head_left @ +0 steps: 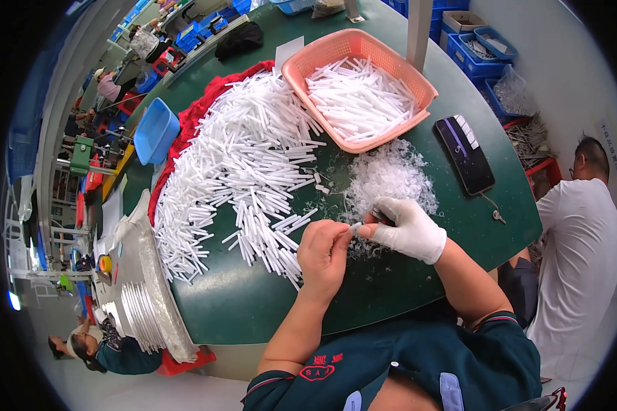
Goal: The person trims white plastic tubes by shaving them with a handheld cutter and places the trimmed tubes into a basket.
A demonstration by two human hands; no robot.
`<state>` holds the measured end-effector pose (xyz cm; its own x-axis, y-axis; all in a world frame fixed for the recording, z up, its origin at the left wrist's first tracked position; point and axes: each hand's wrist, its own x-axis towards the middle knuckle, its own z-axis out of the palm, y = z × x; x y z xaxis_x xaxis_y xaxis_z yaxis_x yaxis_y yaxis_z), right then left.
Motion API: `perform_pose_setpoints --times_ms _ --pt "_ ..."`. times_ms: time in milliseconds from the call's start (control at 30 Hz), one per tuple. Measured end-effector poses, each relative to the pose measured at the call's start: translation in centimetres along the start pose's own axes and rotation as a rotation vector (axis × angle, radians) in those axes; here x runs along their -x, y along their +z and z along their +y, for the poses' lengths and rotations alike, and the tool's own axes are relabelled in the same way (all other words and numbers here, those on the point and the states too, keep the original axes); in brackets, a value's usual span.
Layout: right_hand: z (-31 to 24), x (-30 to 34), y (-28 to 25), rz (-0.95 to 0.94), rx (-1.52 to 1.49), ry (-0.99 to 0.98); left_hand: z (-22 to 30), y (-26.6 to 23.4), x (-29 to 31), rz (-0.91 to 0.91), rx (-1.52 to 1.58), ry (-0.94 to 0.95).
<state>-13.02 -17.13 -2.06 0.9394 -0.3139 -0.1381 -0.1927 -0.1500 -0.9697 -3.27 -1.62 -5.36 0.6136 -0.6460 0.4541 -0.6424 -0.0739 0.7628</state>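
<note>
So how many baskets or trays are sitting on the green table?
2: a pink basket full of white tubes at the far side, and a blue tray at the left edge. More may be hidden beyond the table's far end.

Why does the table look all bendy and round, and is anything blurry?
Head view: the fisheye lens bends straight edges, so the green table curves toward the black rim. The middle is sharp: left hand, gloved right hand, white tubes. People near the rim look squashed and small. Light is even, shadows soft.

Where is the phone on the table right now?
In the head view, the phone lies on the green table at the person's right, just right of the pink basket and beyond the gloved right hand.
</note>
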Motion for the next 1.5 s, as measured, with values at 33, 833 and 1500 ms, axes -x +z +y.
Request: perform_pose_setpoints --times_ms 33,833,1500 --pt "0.1 0.0 0.1 0.029 -0.057 0.001 0.0 0.0 0.0 -0.015 -0.031 0.042" --pt "0.3 -0.6 0.6 -0.056 -0.552 0.361 0.3 -0.5 0.3 0.030 0.277 -0.297" --pt "0.1 -0.6 0.1 -0.226 -0.726 0.405 -0.8 -1.4 -0.1 0.231 0.627 -0.521"
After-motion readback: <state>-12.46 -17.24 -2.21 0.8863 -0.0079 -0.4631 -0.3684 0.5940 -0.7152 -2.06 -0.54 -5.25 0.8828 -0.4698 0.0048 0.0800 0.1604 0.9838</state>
